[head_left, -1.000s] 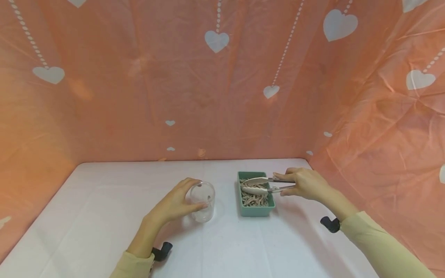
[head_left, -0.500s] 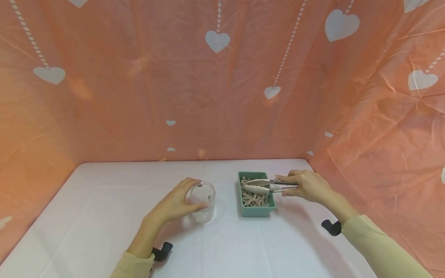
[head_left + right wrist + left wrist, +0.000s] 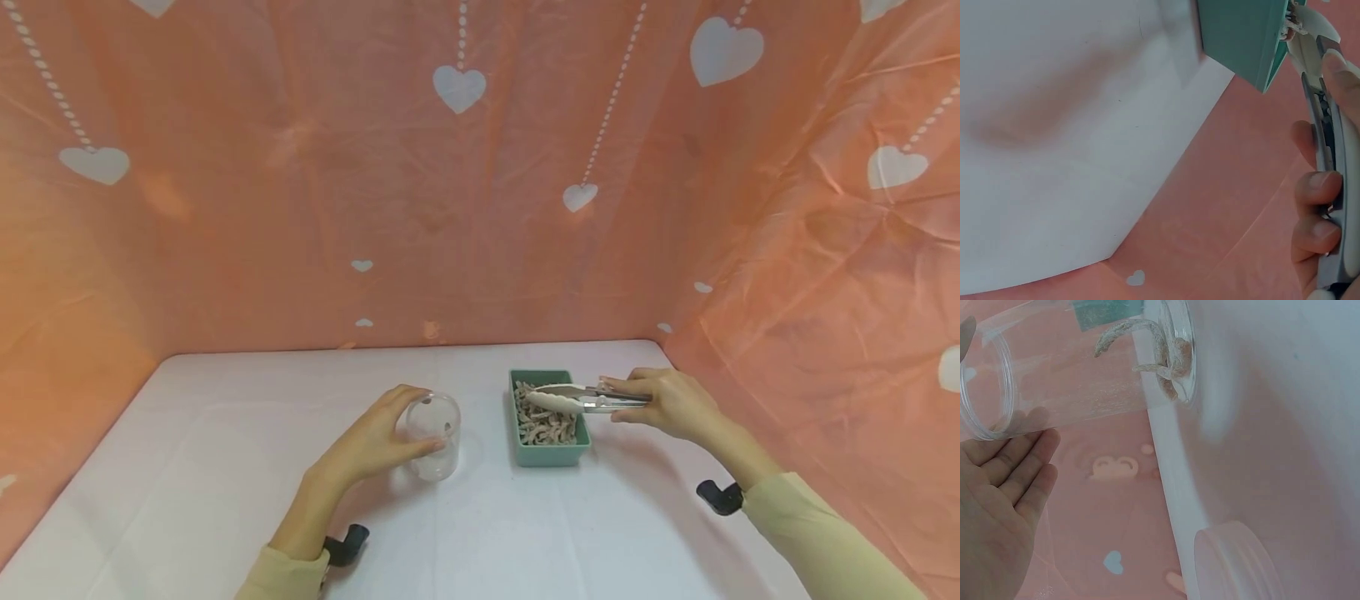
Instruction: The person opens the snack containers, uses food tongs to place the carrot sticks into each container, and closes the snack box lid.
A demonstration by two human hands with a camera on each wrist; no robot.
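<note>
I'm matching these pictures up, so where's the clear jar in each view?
Head: the clear jar is below centre, slightly left, held by the left hand.
Left wrist: upper left, lying sideways across the picture.
Right wrist: not in it.
Shared landmark: the green container, right of the jar in head, at the top edge in left wrist, top right in right wrist.

Green box [image 3: 1241, 37], tongs [image 3: 1349, 200] cropped in right wrist view.

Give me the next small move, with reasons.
Probably lift the white-tipped metal tongs a little: their tips look nearly together over grey-brown strips in the green rectangular tray, while the clear cylindrical jar, held by the left hand, contains only a few.
</note>
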